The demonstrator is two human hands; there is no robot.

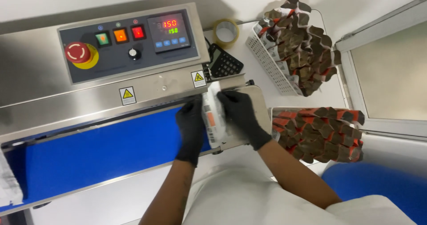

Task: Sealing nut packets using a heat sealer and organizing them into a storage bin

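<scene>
flat glossy pouch (212, 118) between black-gloved left hand (190, 127), right hand (242, 113)

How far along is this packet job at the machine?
Done: one white packet lies at the far end of the blue belt. In hand: the left hand and right hand hold a packet at the machine's entry. Left: a white basket and a stack of brown packets wait alongside.

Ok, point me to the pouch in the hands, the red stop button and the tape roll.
pouch (211, 118): head view, on its printed face between the two gloved hands.
red stop button (77, 52): head view, on the middle of its cap.
tape roll (226, 32): head view, on its front rim.
</scene>
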